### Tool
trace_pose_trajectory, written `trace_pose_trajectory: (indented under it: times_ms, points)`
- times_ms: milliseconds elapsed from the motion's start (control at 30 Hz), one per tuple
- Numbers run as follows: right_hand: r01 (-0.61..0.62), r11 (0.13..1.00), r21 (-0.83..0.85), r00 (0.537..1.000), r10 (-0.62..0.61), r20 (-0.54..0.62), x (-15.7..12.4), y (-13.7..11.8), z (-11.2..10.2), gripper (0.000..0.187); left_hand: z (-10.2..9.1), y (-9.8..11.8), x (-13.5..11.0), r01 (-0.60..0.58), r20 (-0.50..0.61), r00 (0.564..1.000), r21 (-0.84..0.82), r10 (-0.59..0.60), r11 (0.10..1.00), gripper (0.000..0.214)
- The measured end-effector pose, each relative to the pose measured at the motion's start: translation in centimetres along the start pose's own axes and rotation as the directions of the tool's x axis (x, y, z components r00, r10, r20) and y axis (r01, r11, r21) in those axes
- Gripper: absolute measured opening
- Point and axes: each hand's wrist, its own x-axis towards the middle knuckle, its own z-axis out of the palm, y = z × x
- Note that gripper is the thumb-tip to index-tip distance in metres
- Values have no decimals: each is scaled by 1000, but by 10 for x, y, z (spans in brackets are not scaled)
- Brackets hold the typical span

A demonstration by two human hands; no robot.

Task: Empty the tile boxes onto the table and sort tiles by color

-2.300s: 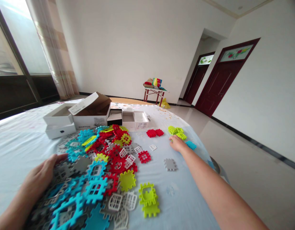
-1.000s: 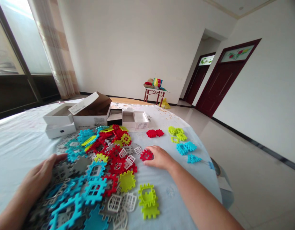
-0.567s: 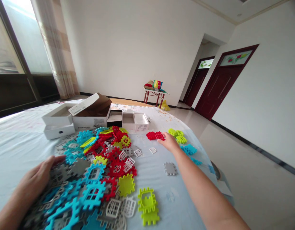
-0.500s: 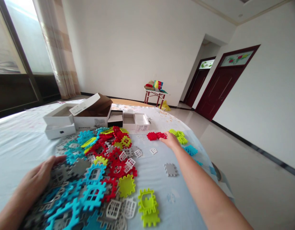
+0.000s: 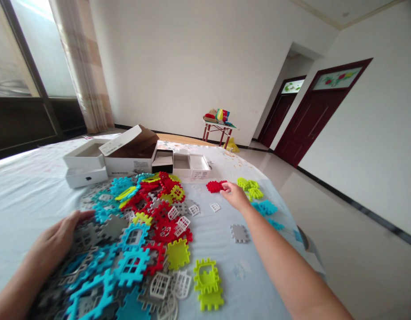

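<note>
My right hand [image 5: 234,195] reaches to the far middle of the table, its fingers closed at the right end of a small group of red interlocking tiles [image 5: 213,186]. My left hand [image 5: 57,238] lies along the left edge of a large heap, fingers stretched out beside grey tiles [image 5: 113,226]; its fingertips are partly hidden. Mixed in the heap are blue tiles [image 5: 131,266], red tiles [image 5: 164,229] and white window inserts [image 5: 159,284]. A grey tile [image 5: 239,233] lies alone, left of my right forearm.
Green tiles [image 5: 250,187] and blue tiles [image 5: 265,207] are grouped near the table's right edge. Two overlapping green tiles [image 5: 210,300] lie near the front. White boxes [image 5: 87,178] and an open brown-lined carton [image 5: 128,164] stand behind the heap.
My right hand has shifted slightly left, and the red tiles now sit closer together under its fingertips. My left hand stays beside the heap. The view has turned slightly.
</note>
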Motion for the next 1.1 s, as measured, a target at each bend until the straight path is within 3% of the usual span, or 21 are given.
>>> trace_pose_trajectory:
  times_ms: [133,200,300,500,733,900,1100]
  points:
    - [161,987,18,975,-161,153,-28,-18,2,29,-1,5,-3,18,11,1000,4,-18,1000,63]
    - [191,981,-38,963,-179,200,-36,-22,5,31,-1,6,-5,-3,13,1000,5,3,1000,62]
    - [159,984,-78,962,-137,237,-41,-23,9,32,0,6,-6,-27,2,1000,-18,27,999,59]
    - [61,998,3,958,-60,280,-44,-29,12,39,1,0,-3,-12,15,1000,-59,12,998,59]
    - [130,991,21,915,-128,383,-49,-38,3,44,2,5,-6,-42,-6,999,-41,42,998,57]
    - [165,986,1,931,-156,330,-40,-48,9,44,0,7,-8,-62,-31,998,-30,61,998,53]
    - [304,952,31,907,-299,295,-33,-72,46,39,1,6,-8,-86,-31,996,-41,85,995,55]
